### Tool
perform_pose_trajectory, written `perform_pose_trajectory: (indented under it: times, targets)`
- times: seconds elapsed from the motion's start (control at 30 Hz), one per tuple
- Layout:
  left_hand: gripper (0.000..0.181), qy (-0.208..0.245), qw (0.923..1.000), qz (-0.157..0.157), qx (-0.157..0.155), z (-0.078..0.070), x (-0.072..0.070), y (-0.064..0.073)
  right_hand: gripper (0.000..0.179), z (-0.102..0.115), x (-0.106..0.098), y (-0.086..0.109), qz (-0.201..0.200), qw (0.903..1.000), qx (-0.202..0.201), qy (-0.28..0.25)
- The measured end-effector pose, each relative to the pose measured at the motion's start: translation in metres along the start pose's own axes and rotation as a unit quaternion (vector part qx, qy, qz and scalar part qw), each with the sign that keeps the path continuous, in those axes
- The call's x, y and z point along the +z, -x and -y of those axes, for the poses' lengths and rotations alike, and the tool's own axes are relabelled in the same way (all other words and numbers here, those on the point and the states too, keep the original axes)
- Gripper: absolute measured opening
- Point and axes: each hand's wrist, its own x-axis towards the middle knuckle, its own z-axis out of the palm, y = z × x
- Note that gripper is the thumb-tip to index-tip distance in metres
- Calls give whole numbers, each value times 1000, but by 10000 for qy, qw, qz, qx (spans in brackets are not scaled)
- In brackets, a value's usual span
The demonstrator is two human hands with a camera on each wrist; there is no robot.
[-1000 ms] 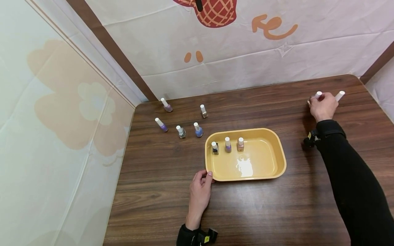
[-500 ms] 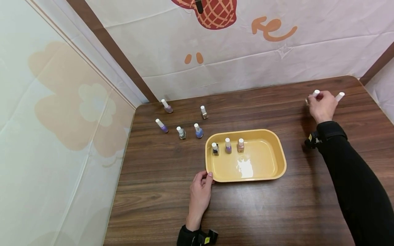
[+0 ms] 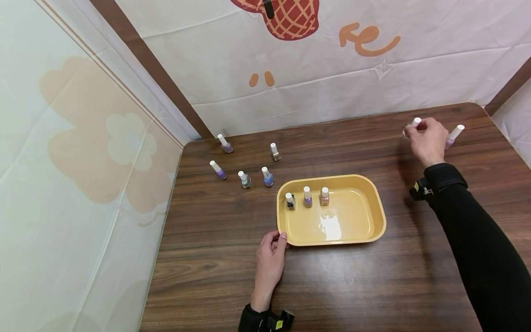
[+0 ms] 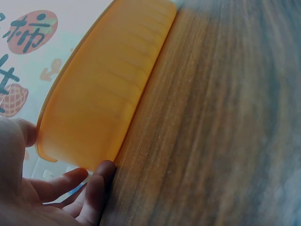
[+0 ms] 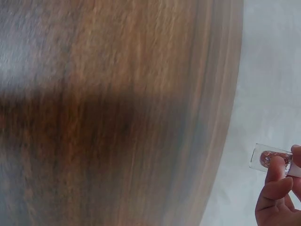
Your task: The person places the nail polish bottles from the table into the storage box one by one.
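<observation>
My right hand (image 3: 430, 143), at the far right of the table, pinches a nail polish bottle (image 5: 257, 158) by thumb and fingers. Its white cap (image 3: 416, 121) points up in the head view; the right wrist view shows clear glass with reddish glitter inside. A pale purple nail polish (image 3: 455, 133) stands just right of that hand. At the near left corner of the yellow tray (image 3: 356, 221), my left hand (image 3: 269, 265) holds on, thumb on the rim and fingertips against the outer wall (image 4: 103, 89). Dark, purple and pinkish nail polishes (image 3: 324, 197) stand in a row inside the tray.
Several nail polishes stand left of the tray, among them a blue one (image 3: 268, 177), a grey one (image 3: 244, 180) and a purple one (image 3: 218, 170). The wooden table (image 3: 207, 263) meets printed cloth (image 3: 323, 87) at its back and left.
My right hand has moved a little left with the nail polish bottle, leaving more of the pale purple nail polish in sight. The left hand and the tray have stayed put.
</observation>
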Motion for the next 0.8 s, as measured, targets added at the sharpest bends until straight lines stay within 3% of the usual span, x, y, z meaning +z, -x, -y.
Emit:
perform_pose_trajectory:
  times: [0.2, 0.8]
  targets:
    - [39, -14, 10000, -5, -18, -1, 0, 0, 39, 8, 1, 4, -125, 9996, -240, -113]
    - [39, 15, 10000, -5, 22, -1, 0, 0, 37, 32, 0, 19, 90, 9974, -671, -246]
